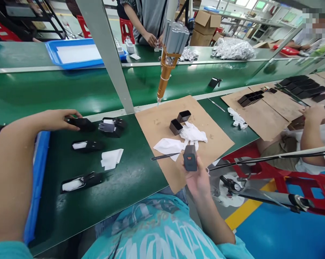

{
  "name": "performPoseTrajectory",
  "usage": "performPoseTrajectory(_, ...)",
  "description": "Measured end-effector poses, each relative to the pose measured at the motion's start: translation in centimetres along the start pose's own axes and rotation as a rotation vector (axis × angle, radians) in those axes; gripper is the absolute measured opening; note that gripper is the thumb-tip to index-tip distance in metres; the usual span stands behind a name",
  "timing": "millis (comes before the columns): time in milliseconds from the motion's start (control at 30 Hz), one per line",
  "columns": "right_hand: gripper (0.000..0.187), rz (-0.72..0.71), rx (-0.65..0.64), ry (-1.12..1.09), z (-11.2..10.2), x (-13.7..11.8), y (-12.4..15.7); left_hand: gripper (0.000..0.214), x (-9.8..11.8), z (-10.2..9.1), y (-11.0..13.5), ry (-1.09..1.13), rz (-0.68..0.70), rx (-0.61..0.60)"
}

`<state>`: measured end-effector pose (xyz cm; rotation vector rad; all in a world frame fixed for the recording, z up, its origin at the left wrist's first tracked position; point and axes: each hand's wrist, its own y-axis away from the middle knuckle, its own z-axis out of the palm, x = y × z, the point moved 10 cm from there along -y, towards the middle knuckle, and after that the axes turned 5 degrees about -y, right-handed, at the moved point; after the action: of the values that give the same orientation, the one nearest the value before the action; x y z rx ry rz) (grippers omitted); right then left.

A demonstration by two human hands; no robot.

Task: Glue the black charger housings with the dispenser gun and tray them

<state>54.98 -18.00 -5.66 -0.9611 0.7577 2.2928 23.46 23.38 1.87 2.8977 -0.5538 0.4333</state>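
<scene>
My left hand (64,119) reaches across to the far left of the bench, its fingers closed round the end of a black plastic part (84,125). My right hand (197,176) holds a black rectangular housing (190,158) with a small orange mark on its face, near the front edge of the brown cardboard sheet (205,126). Beyond it are two hollow black sleeves (175,126) and white gloves or cloths (193,132). A black tweezer-like tool (165,156) lies left of the housing. More black parts with white inserts (73,184) lie near my left arm.
An orange dispensing nozzle (164,77) hangs over the cardboard. A grey post (108,54) rises at the bench's back edge. A blue tray (40,172) stands under my left arm. The green conveyor (71,86) runs behind. Co-workers sit opposite and at right.
</scene>
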Motion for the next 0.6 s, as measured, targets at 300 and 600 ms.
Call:
performPoseTrajectory(300, 0.032, 0.458, -0.219, -0.347, 8.3, 3.8, 2.5, 0.055, 6.9, -7.3, 8.6, -0.275, 0.018, 0.32)
performPoseTrajectory(600, 0.035, 0.541, -0.253, -0.262, 9.9, 6.1, 3.1, 0.03, 22.9, -5.3, 18.4, 0.178, 0.607, 0.192)
